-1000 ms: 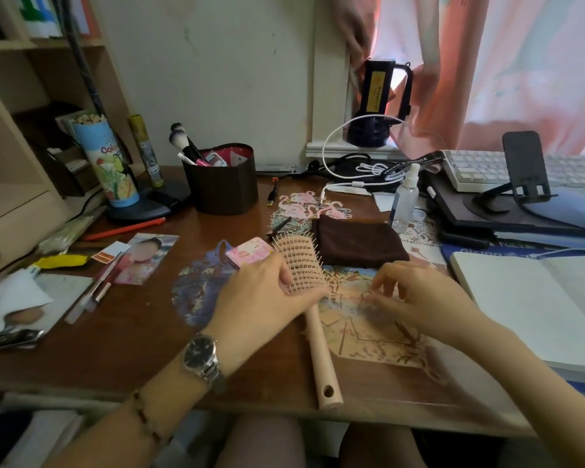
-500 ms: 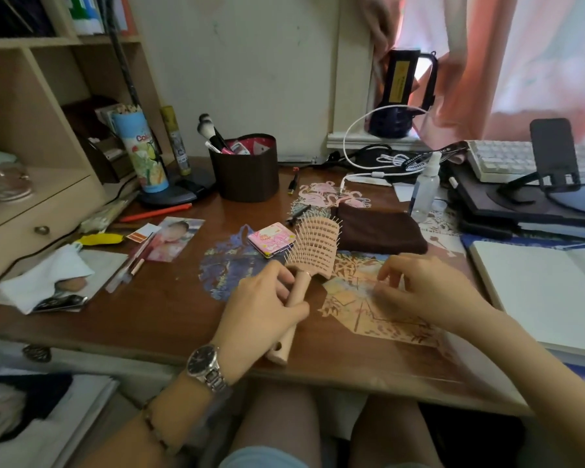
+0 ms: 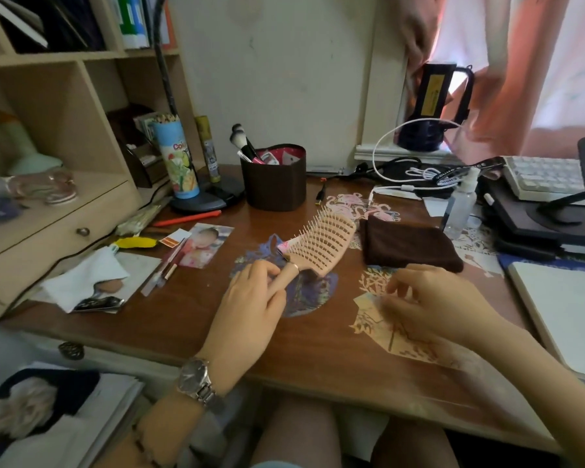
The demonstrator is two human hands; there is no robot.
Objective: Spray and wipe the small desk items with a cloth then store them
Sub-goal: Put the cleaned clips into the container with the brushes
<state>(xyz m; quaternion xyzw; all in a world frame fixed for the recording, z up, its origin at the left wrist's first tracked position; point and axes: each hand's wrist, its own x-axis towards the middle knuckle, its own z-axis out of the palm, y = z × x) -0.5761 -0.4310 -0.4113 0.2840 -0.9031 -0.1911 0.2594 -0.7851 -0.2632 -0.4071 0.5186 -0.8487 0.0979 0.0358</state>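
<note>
My left hand (image 3: 250,305) grips the handle of a peach hairbrush (image 3: 321,244), whose bristled head is raised above the wooden desk (image 3: 190,319) and points up to the right. My right hand (image 3: 433,305) hovers blurred over a paper cutout on the desk, fingers apart, holding nothing. A folded dark brown cloth (image 3: 409,246) lies just beyond the brush head. A small clear spray bottle (image 3: 461,204) stands upright behind the cloth. A small pink card is mostly hidden behind the brush.
A brown holder (image 3: 274,187) with makeup brushes stands at the back centre, a pencil tube (image 3: 179,157) to its left. A photo (image 3: 201,244), pens and tissue lie left. Shelves with a drawer (image 3: 58,238) are far left. An open notebook (image 3: 564,309), keyboard and cables are on the right.
My left hand slid from the brush head to its handle and lifted the brush off the desk, swinging it left. The view shifted left. My right hand stayed over the paper cutout.
</note>
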